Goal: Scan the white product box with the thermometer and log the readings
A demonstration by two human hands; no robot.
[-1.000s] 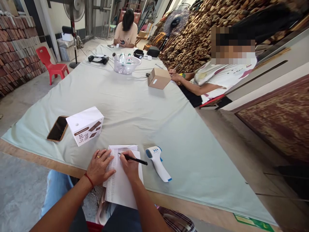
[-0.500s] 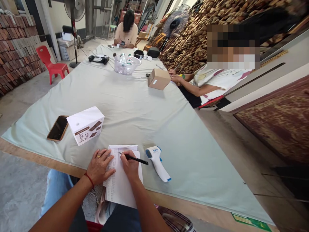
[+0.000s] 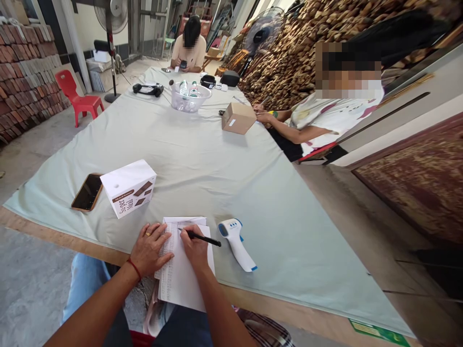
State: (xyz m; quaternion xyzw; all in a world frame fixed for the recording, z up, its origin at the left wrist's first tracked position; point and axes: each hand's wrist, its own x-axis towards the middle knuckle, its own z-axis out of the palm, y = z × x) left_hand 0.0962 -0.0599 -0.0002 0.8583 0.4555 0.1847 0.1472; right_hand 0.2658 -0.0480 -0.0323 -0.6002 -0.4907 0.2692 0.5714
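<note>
White sheets of paper point(image 3: 183, 284) lie at the table's near edge, with rows of small writing down their left side. My left hand point(image 3: 152, 248) rests flat on that side, fingers spread. In my right hand point(image 3: 195, 248) is a black pen point(image 3: 210, 240), its tip at the upper part of the page. Just right of the paper lies a white and blue infrared thermometer point(image 3: 237, 246). Beyond my left hand stands a white box point(image 3: 128, 188) with brown print, and against it lies a phone point(image 3: 87, 193) in an orange-brown case.
A pale green cloth covers the table point(image 3: 188, 159). Farther off are a cardboard box point(image 3: 238, 118) and a clear basin point(image 3: 190, 102) holding bottles. One person point(image 3: 307, 120) sits along the right side, another point(image 3: 190, 46) at the far end. A red chair point(image 3: 77, 99) stands left.
The pen's back end has shifted very slightly left. My left hand has stayed in place. The person on the right has moved their head a little.
</note>
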